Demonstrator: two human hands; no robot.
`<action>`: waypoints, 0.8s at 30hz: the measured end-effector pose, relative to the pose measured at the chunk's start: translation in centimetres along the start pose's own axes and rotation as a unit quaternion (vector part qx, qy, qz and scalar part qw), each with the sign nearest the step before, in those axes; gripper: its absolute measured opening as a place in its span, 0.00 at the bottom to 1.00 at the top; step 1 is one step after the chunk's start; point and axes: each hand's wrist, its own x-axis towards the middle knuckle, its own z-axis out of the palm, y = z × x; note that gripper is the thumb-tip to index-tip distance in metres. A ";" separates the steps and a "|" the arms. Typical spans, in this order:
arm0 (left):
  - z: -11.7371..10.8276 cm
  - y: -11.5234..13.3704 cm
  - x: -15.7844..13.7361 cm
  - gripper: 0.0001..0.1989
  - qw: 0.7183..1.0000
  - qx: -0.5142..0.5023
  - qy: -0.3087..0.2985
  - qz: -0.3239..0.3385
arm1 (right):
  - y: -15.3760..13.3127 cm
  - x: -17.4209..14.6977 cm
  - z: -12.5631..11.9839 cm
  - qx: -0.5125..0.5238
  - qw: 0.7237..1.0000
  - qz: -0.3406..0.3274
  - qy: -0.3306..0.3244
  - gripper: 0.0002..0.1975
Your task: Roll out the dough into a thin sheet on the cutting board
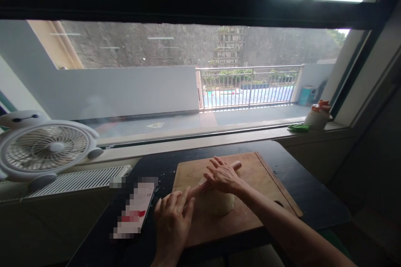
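Observation:
A wooden rolling pin point(196, 192) lies slantwise across a rounded lump of pale dough point(219, 203) on a wooden board point(250, 175). My left hand point(173, 212) is at the pin's near left end, with its fingers bent over it and the thumb apart. Toward the far right end, my right hand point(224, 175) rests palm down on the pin, its fingers stretched out and spread. Part of the dough is hidden under the pin and my right hand.
The board stands on a dark table point(269, 150). On its left side lies a phone point(134, 210), partly blurred out. A white fan point(53, 146) stands at far left by a radiator point(84, 179). A pale bottle point(316, 117) and green cloth point(298, 128) sit on the windowsill point(175, 146).

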 end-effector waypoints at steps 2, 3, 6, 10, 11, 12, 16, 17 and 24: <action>-0.2 0.4 -0.4 0.18 1.000 0.005 -0.006 0.006 | -0.4 -1.7 -0.2 -0.006 1.000 -0.005 0.016 0.23; -0.3 0.4 -0.5 0.18 1.000 0.007 -0.008 0.008 | -0.5 -2.0 -0.2 -0.007 1.000 -0.001 0.019 0.24; -0.2 0.2 -0.3 0.17 1.000 0.010 -0.006 0.007 | -1.0 -0.5 0.4 -0.007 1.000 0.017 0.022 0.24; 0.2 -1.1 0.6 0.14 1.000 0.014 0.006 0.003 | -1.2 5.0 2.0 0.008 1.000 0.029 -0.001 0.24; 0.3 -1.5 0.9 0.14 1.000 0.016 0.008 0.004 | -1.3 6.4 2.4 0.012 0.999 0.030 -0.010 0.24; 0.4 -1.9 1.2 0.13 1.000 0.017 0.008 0.005 | -1.3 7.7 2.8 0.015 0.999 0.032 -0.016 0.24; 0.8 -2.9 1.8 0.12 1.000 0.026 0.012 -0.009 | -1.9 11.2 4.0 0.014 0.997 0.063 -0.043 0.24; 0.8 -3.0 1.9 0.13 0.999 0.028 0.011 -0.014 | -2.0 11.4 4.1 0.014 0.996 0.070 -0.052 0.24; -0.2 -2.0 0.8 0.14 0.999 0.031 0.011 -0.001 | -3.0 3.6 2.0 0.002 0.998 0.061 0.004 0.21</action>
